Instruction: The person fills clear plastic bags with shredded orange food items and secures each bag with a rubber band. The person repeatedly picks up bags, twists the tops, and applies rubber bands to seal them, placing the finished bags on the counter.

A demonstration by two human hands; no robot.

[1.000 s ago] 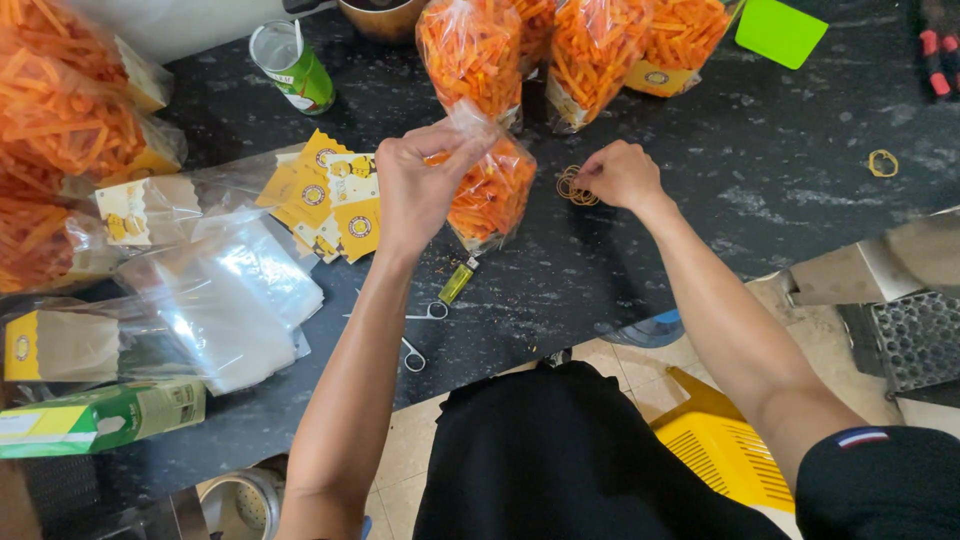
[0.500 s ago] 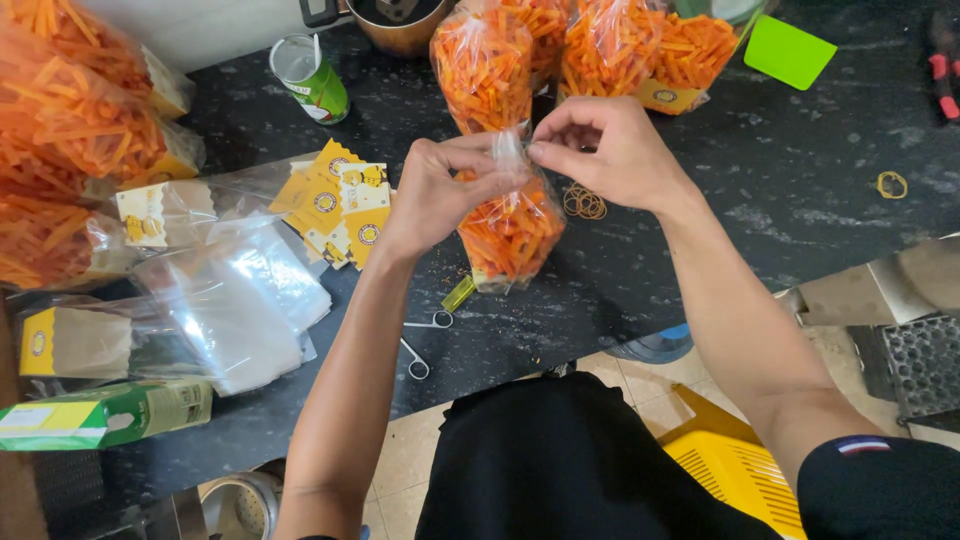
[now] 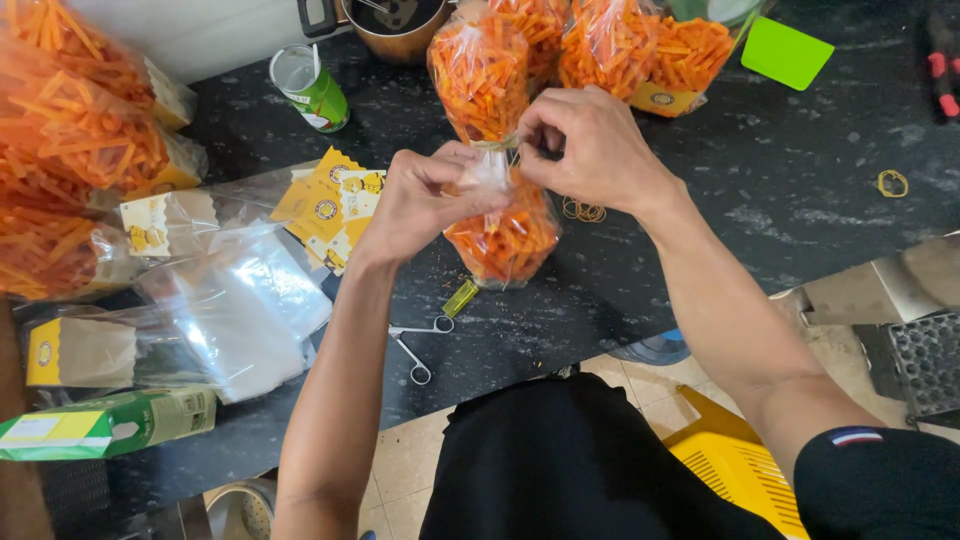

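Both hands [image 3: 430, 200] [image 3: 590, 150] now pinch the bag's [image 3: 505, 235] twisted neck.

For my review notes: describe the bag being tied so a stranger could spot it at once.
On the dark counter, look just in front of the standing clear bags of orange sticks. The small bag is pinched at its neck by the left hand and right hand, the only one held.
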